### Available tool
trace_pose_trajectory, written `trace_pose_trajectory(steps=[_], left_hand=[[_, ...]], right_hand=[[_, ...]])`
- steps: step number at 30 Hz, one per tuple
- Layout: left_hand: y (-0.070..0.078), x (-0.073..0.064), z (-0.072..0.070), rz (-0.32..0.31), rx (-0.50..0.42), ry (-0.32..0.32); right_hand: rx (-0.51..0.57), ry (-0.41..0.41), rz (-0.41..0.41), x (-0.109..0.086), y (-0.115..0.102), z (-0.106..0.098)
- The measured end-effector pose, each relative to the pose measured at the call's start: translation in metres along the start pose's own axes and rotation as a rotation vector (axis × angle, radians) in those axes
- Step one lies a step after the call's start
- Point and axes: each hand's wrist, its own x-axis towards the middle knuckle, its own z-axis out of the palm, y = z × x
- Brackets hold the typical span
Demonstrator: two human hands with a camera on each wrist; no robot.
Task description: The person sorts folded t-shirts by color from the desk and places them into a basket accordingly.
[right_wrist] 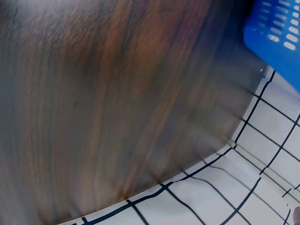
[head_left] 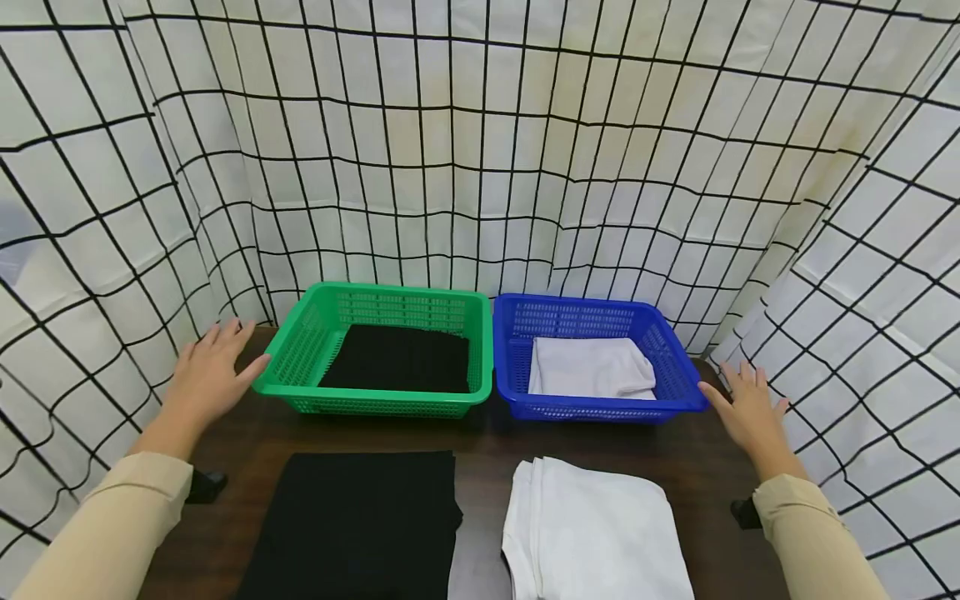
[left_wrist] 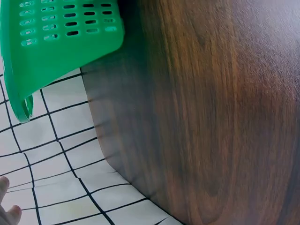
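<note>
My left hand, fingers spread, hovers at the left end of a green plastic basket, its thumb close to the rim. Inside that basket lies a folded black cloth. On the other side, my right hand is held with loose, spread fingers by the right corner of a blue plastic basket. A folded white cloth rests in the blue basket. Neither hand holds anything. In the left wrist view only fingertips show at the lower left edge, near the green basket's corner.
Nearer to me on the dark wooden table lie a folded black cloth pile at left and a folded white cloth pile at right. White sheeting with a black grid walls in the back and both sides.
</note>
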Motion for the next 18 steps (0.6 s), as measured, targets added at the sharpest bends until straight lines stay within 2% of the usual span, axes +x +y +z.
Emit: trace_pose_trajectory(steps=[10,18], left_hand=[[0.011,0.014,-0.001,0.001,0.013,-0.04],[0.021,0.016,-0.002,0.005,-0.006,-0.048]], right_hand=[[-0.008,-0.003,-0.041,0.008,-0.008,-0.002],[-0.001,-0.045,-0.056,0.01,-0.018,0.002]])
